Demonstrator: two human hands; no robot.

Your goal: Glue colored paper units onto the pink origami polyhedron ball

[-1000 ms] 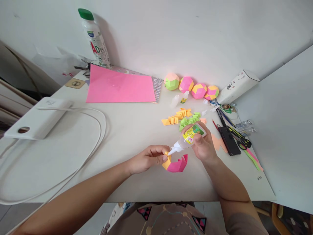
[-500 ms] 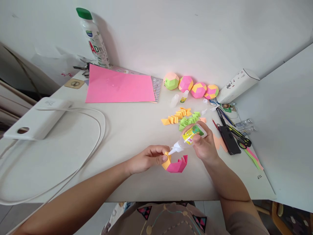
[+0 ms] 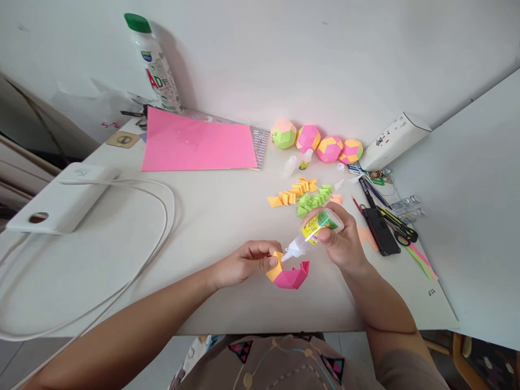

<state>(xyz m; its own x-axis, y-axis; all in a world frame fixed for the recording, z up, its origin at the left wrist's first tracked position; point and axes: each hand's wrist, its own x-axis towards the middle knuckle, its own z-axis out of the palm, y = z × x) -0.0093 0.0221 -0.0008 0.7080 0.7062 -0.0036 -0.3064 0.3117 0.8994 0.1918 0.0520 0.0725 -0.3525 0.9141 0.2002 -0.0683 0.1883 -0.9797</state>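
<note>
Between thumb and fingers, my left hand (image 3: 252, 262) pinches the orange end of a curved folded-paper piece (image 3: 291, 278), whose other part is pink with pointed tips. My right hand (image 3: 343, 238) is wrapped round a clear glue bottle (image 3: 314, 230) with a yellow and green label. The bottle is tilted, and its white nozzle points down at the orange paper, at or very near its edge. Whether glue is coming out is too small to tell. Beyond my hands lie rows of folded orange paper units (image 3: 294, 192) and green paper units (image 3: 314, 200).
Several finished paper balls (image 3: 307, 138) line the wall. Pink paper sheets (image 3: 199, 143) lie at the back left, near a green-capped bottle (image 3: 158, 70). A white power strip (image 3: 65, 197) with a looping cable is at left. Scissors (image 3: 406, 233) and a black phone (image 3: 382, 231) are at right.
The curved paper piece has tipped slightly, its pink end moving a little left and down. The nozzle has shifted slightly right along the orange edge. Both hands keep their holds.
</note>
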